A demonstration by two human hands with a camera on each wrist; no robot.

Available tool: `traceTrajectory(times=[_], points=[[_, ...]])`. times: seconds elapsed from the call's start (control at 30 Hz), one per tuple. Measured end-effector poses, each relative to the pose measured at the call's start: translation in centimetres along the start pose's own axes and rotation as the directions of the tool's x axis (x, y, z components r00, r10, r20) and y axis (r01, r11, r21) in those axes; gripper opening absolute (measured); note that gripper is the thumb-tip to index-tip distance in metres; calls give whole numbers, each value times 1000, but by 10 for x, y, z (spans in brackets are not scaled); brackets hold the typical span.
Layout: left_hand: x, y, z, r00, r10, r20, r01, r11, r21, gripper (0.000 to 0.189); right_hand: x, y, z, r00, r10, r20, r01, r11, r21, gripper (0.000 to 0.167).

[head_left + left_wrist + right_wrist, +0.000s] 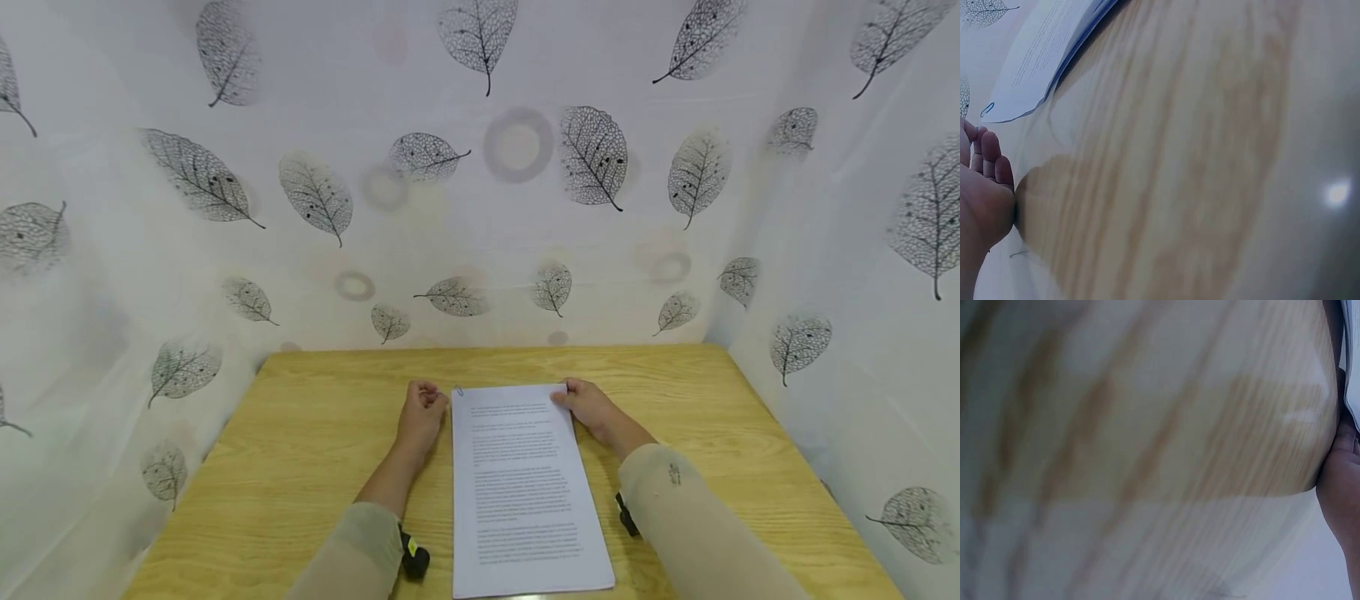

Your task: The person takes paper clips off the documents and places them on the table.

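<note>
A stack of printed paper (525,492) lies lengthwise on the wooden table, with a paper clip (460,390) on its top left corner. In the left wrist view the same clip (987,109) shows blue. Just left of that corner is my left hand (420,421), thumb and bent fingers close together at the paper's edge; I cannot tell whether they pinch something small. At the top right corner my right hand (588,408) grips the stack, thumb on the top sheet and fingers at the edge. In the right wrist view, the right hand (1341,478) is partly cut off beside the paper.
The wooden table (300,467) extends to both sides of the stack. Behind it and along both sides hangs a white curtain (465,242) printed with dark leaves. A dark wrist device (414,560) sits under the left sleeve, another (626,515) by the right one.
</note>
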State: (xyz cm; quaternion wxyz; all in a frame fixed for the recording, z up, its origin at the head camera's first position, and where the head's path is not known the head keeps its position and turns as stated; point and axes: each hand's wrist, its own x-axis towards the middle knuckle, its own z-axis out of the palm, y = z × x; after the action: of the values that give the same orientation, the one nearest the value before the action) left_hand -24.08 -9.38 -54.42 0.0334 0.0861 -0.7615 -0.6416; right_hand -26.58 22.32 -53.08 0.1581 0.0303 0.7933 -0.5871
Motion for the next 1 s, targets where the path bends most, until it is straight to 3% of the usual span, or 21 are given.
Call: traceTrajectory(times=[0.27,0.63,1.0], points=[[2,2,-5,998,-20,53,21,999,-29,31,3,4,-3,1000,-9,11,9,999,34,13],[5,11,-25,991,-70,112,71,997,-2,35,4,4,-2,1000,-17,0,17,999,30,12],[6,15,-48,982,-84,170,63,990,127,33,2,2,0,1000,-13,0,13,999,40,13]])
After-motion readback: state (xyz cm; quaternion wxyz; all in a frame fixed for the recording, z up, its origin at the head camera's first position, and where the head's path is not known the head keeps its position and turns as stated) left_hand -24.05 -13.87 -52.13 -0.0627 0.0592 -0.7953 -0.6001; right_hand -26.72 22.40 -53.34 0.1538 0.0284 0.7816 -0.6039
